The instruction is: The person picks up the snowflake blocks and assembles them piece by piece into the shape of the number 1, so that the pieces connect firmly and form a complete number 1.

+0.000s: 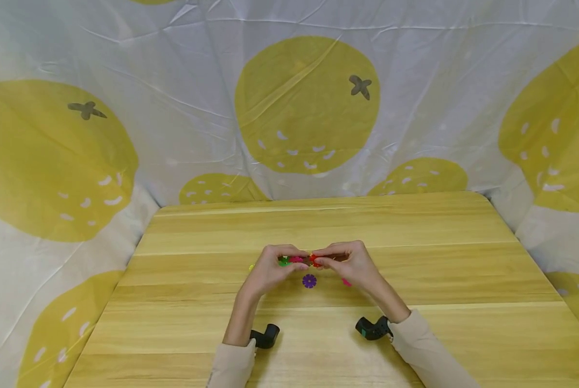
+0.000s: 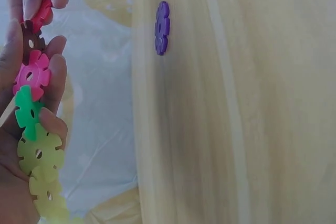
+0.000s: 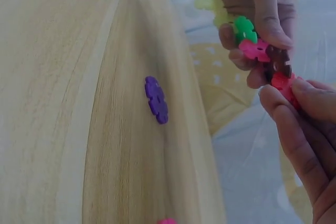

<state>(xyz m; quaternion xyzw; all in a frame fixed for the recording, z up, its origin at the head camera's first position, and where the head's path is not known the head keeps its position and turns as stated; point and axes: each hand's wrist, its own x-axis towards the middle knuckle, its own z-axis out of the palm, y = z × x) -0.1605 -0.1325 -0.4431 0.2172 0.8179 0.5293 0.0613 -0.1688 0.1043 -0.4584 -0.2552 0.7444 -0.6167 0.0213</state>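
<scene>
Over a smooth wooden table (image 1: 444,258) with pale and honey-coloured stripes, a person held up a chain (image 2: 32,77) of thin little flowers that looked like plastic. Each flower was flat, with round petals, small slits around the edge and a hole in the middle. The yellow flowers (image 2: 40,153) were a bit see-through, then came a green flower (image 2: 25,111), a pink flower (image 3: 254,50) and a dark brown flower (image 3: 279,60).

The left hand (image 1: 271,269) pinched the chain near the brown end, and the rest ran back along its fingers and palm. The right hand (image 1: 356,264) pinched a red flower (image 3: 286,86) with thumb and finger. Red and brown touched, right between the two hands, but I could not tell if their slits were locked together.

A purple flower (image 1: 309,281) lay flat on the wood, a little closer to the person than the hands. Another pink piece (image 1: 346,282) peeked out beside the right hand, partly hidden. Behind the table hung a wrinkly white cloth (image 1: 192,108) with big round yellow fruits on it.
</scene>
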